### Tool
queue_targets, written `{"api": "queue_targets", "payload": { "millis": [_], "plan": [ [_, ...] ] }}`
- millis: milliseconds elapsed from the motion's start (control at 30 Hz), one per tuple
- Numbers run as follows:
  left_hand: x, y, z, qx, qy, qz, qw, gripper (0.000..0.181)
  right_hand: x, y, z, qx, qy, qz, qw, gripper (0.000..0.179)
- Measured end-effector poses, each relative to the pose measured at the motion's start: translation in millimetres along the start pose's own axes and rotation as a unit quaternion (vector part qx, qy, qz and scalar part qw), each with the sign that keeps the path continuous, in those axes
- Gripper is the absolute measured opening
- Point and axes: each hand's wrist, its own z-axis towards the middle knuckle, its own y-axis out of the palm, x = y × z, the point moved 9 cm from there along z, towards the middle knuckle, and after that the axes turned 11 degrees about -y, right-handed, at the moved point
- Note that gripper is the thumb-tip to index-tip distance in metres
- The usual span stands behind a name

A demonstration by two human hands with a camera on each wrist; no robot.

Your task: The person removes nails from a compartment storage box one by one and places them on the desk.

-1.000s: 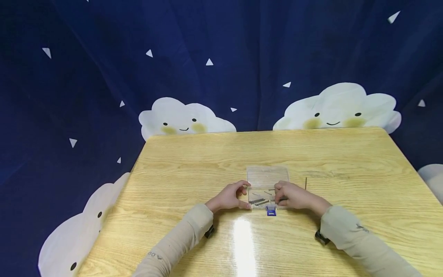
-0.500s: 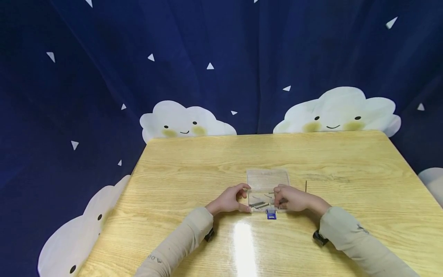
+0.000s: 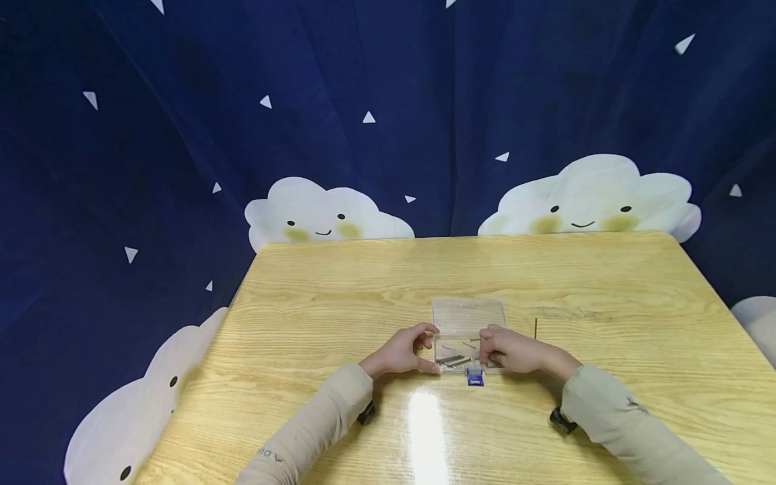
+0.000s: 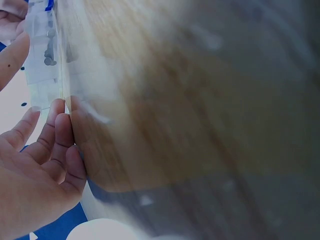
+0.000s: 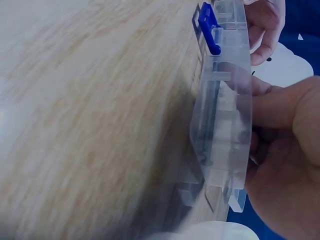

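Note:
A clear plastic compartment box (image 5: pixel 235 165) stands on the table, its clear lid (image 3: pixel 469 314) folded back and a blue latch (image 3: pixel 475 378) hanging at the front. Several metal screws (image 3: pixel 453 362) lie in its left part. My left hand (image 3: pixel 403 349) holds the box's left end, thumb at the front corner and index finger at the back. Bent at the knuckles, the fingers of my right hand (image 3: pixel 512 348) reach into the right part of the box. In the right wrist view the thumb (image 5: pixel 275 107) dips behind the clear front wall; I cannot tell whether these fingertips pinch anything.
A thin dark rod (image 3: pixel 536 329) lies on the wooden table (image 3: pixel 339 283) just beyond the right hand. Behind the table hangs a dark blue curtain (image 3: pixel 418 101) with white clouds and triangles.
The view has tilted up slightly, so everything sits a little lower. The right fingers have shifted slightly within the box; the left hand keeps its place at the end.

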Motion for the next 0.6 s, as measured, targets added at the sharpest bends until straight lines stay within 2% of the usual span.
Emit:
{"api": "queue_targets", "payload": {
  "millis": [267, 500, 600],
  "plan": [
    [1.0, 0.2, 0.6, 0.005, 0.006, 0.0, 1.0, 0.062, -4.1, -2.6, -1.2, 0.021, -0.026, -0.004, 0.9994, 0.036],
    [0.5, -0.1, 0.8, 0.008, 0.007, 0.001, 0.9999, 0.062, 0.3, 1.1, -2.5, 0.017, -0.009, -0.01, 0.9998, 0.035],
    [0.1, 0.4, 0.4, 0.006, 0.004, 0.004, 1.0, 0.063, 0.6, 2.1, -2.9, 0.022, -0.014, -0.017, 0.9995, 0.034]
  ]
}}
